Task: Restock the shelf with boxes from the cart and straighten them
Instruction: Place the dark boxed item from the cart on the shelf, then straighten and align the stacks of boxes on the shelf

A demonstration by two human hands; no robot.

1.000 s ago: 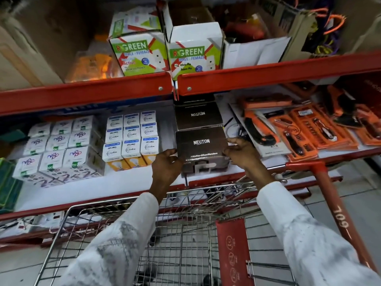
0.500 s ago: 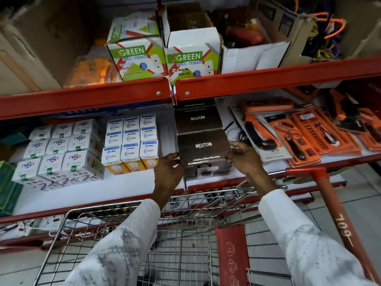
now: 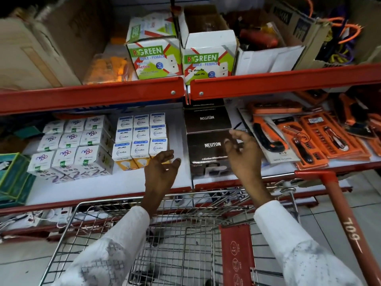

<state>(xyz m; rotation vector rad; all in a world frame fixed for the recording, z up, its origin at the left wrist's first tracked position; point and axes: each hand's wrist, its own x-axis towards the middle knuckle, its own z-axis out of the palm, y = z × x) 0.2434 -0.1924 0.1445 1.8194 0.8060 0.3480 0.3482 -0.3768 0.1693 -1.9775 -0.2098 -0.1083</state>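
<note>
A dark brown NEUTON box (image 3: 208, 150) stands at the front of the middle shelf (image 3: 115, 183), with a second NEUTON box (image 3: 207, 119) right behind it. My left hand (image 3: 161, 169) hovers just left of the front box, fingers spread, holding nothing. At the box's right edge my right hand (image 3: 242, 156) is open too, its fingers loose and off the box. The wire cart (image 3: 165, 242) sits below my arms; I see no boxes in the part of its basket that shows.
White wipro bulb boxes (image 3: 140, 139) and white boxes with purple print (image 3: 74, 147) fill the shelf's left side. Orange tool packs (image 3: 315, 139) lie to the right. Green-and-white RGREEN boxes (image 3: 179, 56) stand on the upper shelf. The cart's red handle (image 3: 344, 215) slants at right.
Both hands held the front NEUTON box by its sides before; now they have let go and drawn apart, fingers spread. The box stays on the shelf.
</note>
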